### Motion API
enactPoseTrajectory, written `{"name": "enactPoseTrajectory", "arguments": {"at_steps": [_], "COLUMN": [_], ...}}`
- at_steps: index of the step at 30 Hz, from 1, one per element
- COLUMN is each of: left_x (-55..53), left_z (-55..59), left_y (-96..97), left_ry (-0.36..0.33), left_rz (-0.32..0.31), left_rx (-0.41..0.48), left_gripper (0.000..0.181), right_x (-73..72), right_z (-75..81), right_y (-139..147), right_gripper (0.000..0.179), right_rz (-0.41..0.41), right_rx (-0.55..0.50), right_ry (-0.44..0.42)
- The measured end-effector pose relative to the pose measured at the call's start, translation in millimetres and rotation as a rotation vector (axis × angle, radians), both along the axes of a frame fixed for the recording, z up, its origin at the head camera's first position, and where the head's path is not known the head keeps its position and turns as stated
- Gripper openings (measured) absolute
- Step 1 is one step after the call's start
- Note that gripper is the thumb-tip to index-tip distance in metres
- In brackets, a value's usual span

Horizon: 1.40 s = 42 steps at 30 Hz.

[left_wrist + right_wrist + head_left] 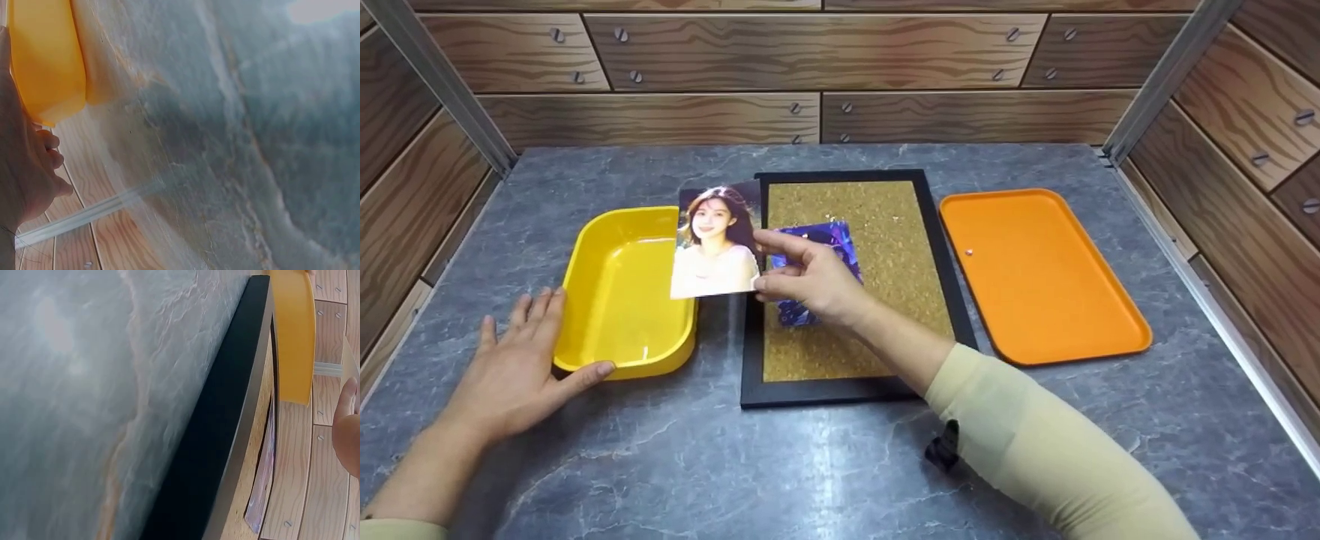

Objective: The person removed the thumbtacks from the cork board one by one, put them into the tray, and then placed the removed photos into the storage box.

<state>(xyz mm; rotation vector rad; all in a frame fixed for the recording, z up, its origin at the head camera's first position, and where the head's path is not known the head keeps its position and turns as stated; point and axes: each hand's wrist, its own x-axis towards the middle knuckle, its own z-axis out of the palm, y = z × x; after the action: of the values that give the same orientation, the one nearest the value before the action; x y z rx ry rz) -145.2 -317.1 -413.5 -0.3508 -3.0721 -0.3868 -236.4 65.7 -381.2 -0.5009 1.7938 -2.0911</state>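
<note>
My right hand [825, 281] pinches the right edge of a photo print [712, 266] between thumb and fingers. The print shows a person in a white top and is held up between a yellow basin [619, 315] and a black-framed cork board [885, 315]. On the cork lies a blue-purple picture card [795, 313], partly hidden by my right hand. My left hand [521, 367] rests with straight fingers against the basin's left side, its thumb at the front rim. In the right wrist view, only part of the right hand [349, 433] shows at the edge.
An orange tray [1050, 277] lies right of the board, with a tiny shiny bit [969, 253] near its left edge. Small clear specks dot the upper cork. Wood-patterned walls [705, 52] enclose the grey marbled table [720, 465] at the back and sides.
</note>
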Motion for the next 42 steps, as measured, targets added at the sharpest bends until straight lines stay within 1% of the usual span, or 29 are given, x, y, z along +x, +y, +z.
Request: {"name": "enactPoseTrajectory", "arguments": {"at_steps": [10,20,23,28,34,42], "left_x": [-1.7,0.5,1.3,-0.9,-0.9,-0.1], "left_z": [-1.3,-2.3,-2.0,-1.6,-2.0,-0.7], "left_y": [-0.3,-2.4,-2.5,-0.8,-1.0,0.2], "left_ry": [0.004,0.008,0.006,0.001,0.008,-0.009], "left_rz": [-0.002,-0.006,-0.006,-0.006,-0.005,-0.003], "left_rx": [0.001,0.002,-0.002,-0.009,-0.01,-0.012], "left_gripper": [0.115,0.115,0.115,0.115,0.115,0.115], "right_x": [2.1,7.0,8.4,10.0,11.6,14.5], "right_z": [-1.6,-1.2,-2.8,-4.0,-5.0,-7.5], "right_y": [-19,-40,-47,-54,-61,-71], "right_gripper": [0.07,0.071,0.07,0.069,0.067,0.067], "right_rz": [0.04,0.043,0.043,0.035,0.047,0.034], "right_rx": [-0.02,-0.022,-0.025,-0.026,-0.028,-0.001], "right_ry": [-0.005,-0.052,-0.056,-0.069,-0.079,-0.081]}}
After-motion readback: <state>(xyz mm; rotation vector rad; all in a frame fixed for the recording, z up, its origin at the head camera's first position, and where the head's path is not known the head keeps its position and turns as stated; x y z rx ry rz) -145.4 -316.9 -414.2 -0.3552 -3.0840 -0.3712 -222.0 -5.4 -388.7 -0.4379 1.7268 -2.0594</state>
